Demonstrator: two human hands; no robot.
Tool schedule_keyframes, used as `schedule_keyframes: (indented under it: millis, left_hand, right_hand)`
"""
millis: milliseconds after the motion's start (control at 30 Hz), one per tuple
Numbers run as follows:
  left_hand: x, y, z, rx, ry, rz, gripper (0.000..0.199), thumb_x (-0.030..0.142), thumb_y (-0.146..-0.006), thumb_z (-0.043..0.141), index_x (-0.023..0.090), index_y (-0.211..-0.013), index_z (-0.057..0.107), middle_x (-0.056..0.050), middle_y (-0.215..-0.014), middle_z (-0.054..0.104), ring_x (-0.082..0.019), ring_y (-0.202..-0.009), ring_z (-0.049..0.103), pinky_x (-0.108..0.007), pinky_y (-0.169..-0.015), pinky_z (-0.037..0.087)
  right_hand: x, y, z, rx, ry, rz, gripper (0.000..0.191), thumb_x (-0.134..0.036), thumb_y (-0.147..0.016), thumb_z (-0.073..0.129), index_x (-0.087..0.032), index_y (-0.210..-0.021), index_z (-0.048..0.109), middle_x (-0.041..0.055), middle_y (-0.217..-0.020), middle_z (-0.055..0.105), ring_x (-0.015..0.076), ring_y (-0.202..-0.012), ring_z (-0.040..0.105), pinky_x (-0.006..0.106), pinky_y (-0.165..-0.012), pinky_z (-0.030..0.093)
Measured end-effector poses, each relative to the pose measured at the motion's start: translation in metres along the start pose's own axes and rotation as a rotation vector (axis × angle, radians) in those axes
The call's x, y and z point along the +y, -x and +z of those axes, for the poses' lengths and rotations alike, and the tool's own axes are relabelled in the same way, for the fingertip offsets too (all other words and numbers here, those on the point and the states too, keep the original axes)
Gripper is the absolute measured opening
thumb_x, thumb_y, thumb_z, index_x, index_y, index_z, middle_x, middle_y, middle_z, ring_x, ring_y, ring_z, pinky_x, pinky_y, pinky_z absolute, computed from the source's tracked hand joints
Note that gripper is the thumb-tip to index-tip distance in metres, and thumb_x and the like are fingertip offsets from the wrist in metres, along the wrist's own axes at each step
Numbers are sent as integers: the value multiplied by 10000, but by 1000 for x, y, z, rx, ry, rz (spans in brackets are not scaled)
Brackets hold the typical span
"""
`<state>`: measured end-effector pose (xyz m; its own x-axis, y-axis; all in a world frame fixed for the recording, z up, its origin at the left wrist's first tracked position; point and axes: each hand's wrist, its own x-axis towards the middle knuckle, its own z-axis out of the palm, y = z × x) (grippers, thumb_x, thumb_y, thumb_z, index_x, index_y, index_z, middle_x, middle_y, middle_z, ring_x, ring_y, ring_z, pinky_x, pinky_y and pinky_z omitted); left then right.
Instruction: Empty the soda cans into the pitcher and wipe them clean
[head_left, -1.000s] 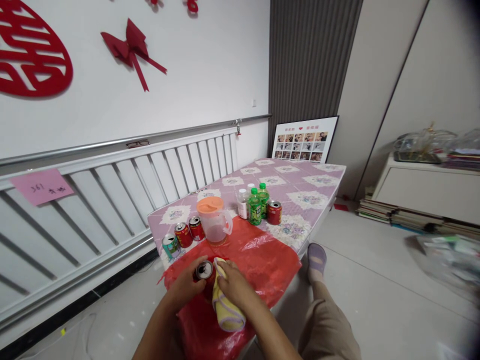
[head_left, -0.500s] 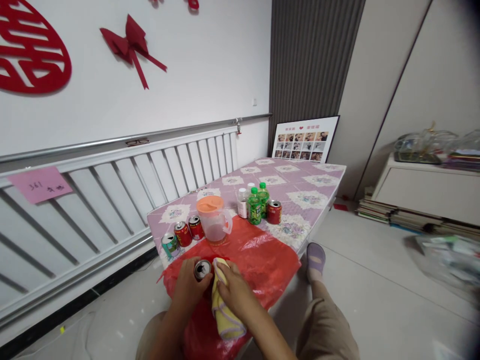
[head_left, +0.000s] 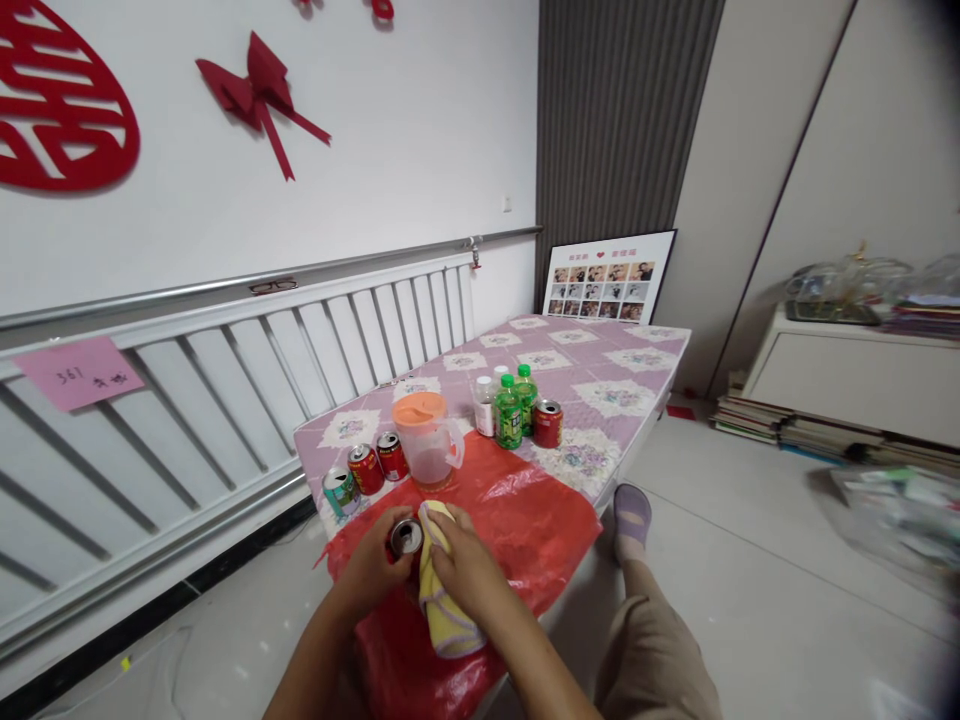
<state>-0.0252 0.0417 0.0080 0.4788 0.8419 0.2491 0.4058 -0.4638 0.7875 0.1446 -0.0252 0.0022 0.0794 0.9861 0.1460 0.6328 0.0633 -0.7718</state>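
Note:
My left hand [head_left: 375, 565] is wrapped round a red drink can [head_left: 406, 538], its opened top facing up at me. In my right hand [head_left: 461, 565] is a yellow cloth [head_left: 448, 625] with a pale purple edge, pressed against or close to the can's right side. Both hands are above a red plastic sheet [head_left: 525, 510] spread on the table's near end. Just beyond them stands a clear pitcher [head_left: 425, 455] with an orange lid. A green can [head_left: 342, 491] and two red cans [head_left: 366, 468] stand in a row left of the pitcher.
Green-capped bottles [head_left: 508, 415], white-capped bottles [head_left: 484, 408] and another red can [head_left: 547, 425] stand right of the pitcher on the patterned tablecloth [head_left: 622, 395]. A white radiator [head_left: 337, 345] runs along the table's left side. A photo board [head_left: 609, 275] leans at the far end.
The yellow cloth and my right hand have shifted slightly up and left along the can. My left hand keeps hold of the can, its fingers placed a little differently.

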Motion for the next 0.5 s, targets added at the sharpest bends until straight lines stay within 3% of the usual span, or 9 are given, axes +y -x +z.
schedule_keyframes:
  millis: [267, 400, 500]
  left_hand:
    - [-4, 2, 0, 0, -44, -21, 613, 107, -635, 537, 215, -1236, 582, -60, -1286, 651, -224, -1209, 594, -370, -1074, 444]
    - [-7, 4, 9, 113, -79, -40, 639, 201, -669, 610, 201, -1301, 515, -101, -1370, 573, -262, -1288, 520, -427, -1106, 395]
    - [-7, 5, 16, 231, -214, -102, 596, 287, -675, 678, 184, -1244, 531, -112, -1270, 595, -288, -1232, 539, -457, -1075, 405]
  right_hand:
    - [10, 3, 7, -61, 56, 72, 551, -123, -806, 494, -173, -1351, 550, 136, -1360, 551, 212, -1248, 544, 306, -1032, 403]
    - [6, 4, 5, -71, 69, 76, 557, -112, -804, 489, -159, -1356, 544, 145, -1355, 548, 215, -1253, 541, 305, -1033, 402]
    - [3, 5, 4, -73, 73, 82, 563, -110, -803, 494, -178, -1361, 538, 139, -1383, 532, 216, -1274, 525, 315, -1040, 402]
